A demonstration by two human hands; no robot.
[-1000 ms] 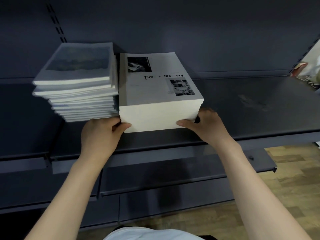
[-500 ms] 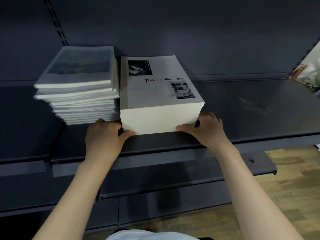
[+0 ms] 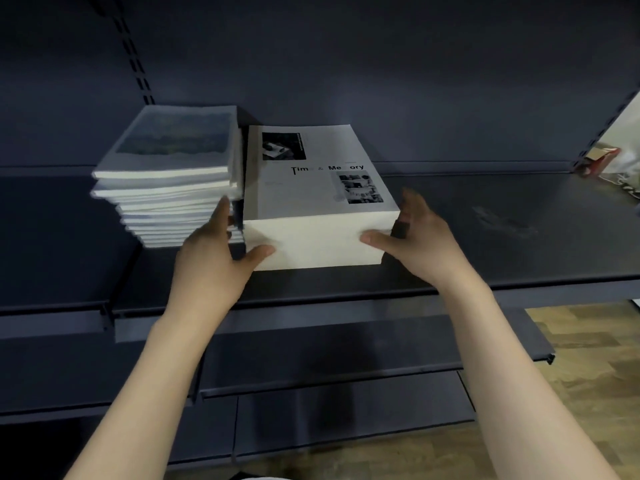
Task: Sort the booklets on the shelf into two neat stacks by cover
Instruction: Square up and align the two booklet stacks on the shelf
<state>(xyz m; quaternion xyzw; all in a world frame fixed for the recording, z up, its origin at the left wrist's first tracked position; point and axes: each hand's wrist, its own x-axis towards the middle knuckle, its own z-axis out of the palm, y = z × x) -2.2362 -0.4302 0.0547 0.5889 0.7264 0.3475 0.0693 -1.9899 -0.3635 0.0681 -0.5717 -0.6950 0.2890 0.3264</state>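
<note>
Two stacks of booklets stand side by side on the dark shelf (image 3: pixel 485 251). The left stack (image 3: pixel 173 188) has landscape-photo covers and leans unevenly, its edges stepped. The right stack (image 3: pixel 318 209) is squared up, its top cover reading "Time & Memory". My left hand (image 3: pixel 214 258) clasps the right stack's front left corner, thumb on its front face and fingers in the gap between the stacks. My right hand (image 3: pixel 419 237) clasps its front right corner, thumb on the front face and fingers along the right side.
The shelf runs on to the right, where a red and white package (image 3: pixel 609 161) lies at the far end. A slotted upright (image 3: pixel 135 53) runs up the back panel. Lower shelves (image 3: pixel 346 358) jut out below, with wooden floor (image 3: pixel 595 375) at the right.
My left hand has opened from a curled grip at the front corner, its fingers now reaching up between the two stacks. My right hand's fingers have spread along the right side.
</note>
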